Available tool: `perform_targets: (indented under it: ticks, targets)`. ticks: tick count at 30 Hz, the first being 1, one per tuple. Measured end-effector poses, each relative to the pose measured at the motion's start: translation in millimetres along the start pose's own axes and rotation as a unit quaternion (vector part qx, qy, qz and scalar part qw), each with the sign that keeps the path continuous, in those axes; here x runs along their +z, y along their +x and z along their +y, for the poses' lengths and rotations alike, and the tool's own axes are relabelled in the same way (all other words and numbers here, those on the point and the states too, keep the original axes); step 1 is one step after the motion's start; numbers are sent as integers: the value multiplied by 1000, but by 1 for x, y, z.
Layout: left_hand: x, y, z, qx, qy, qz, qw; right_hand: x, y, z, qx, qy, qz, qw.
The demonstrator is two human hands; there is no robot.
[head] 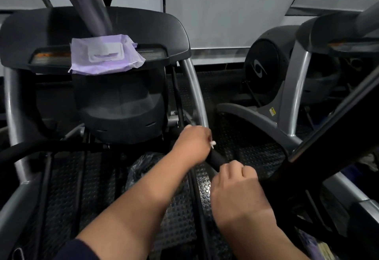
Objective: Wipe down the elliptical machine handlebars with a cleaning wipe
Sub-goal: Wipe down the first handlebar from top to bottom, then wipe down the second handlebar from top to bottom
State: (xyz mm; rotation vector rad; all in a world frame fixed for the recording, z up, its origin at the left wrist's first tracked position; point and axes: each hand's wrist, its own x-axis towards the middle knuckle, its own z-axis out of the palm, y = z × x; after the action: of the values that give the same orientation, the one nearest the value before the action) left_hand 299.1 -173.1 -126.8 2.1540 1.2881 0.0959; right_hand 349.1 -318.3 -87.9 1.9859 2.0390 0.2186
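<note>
left hand (191, 143) grips wipe (212, 144) on handlebar (215, 158) | right hand (238, 186) grips handlebar | bar runs diagonally, upper-left to lower-right

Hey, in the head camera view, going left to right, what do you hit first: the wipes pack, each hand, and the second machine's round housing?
Wipes pack → left hand, holding the wipe on the handlebar → right hand, gripping the same bar → round housing.
</note>
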Motion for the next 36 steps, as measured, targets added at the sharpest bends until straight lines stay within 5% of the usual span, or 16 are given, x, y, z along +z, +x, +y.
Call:
perform_targets:
  ticks: [5, 8, 13, 18, 24, 29, 32, 36]
  targets:
    - [-4, -15, 49, 126, 45, -150, 980, 11, -26, 4, 50, -24, -70, 996]
    - [-15, -2, 49, 103, 88, -176, 975, 16, -34, 5, 23, -14, 15, 1000]
    - [-6, -19, 71, 145, -30, -255, 955, -2, -39, 11, -29, 41, 125, 991]
    - [-9, -12, 51, 102, 62, -169, 978, -1, -52, 16, -59, 77, 222, 970]
    - [9, -43, 53, 187, -75, -146, 969, 2, -58, 18, -52, 88, 290, 952]
    - [32, -50, 33, 205, 95, 28, 974, 0, -59, 17, -77, 92, 303, 945]
    - [31, -69, 50, 182, -68, -13, 981, -5, -60, 14, -89, 116, 302, 942]
    - [-20, -86, 42, -7, -311, -21, 950, -25, -63, 10, -17, 211, 322, 923]
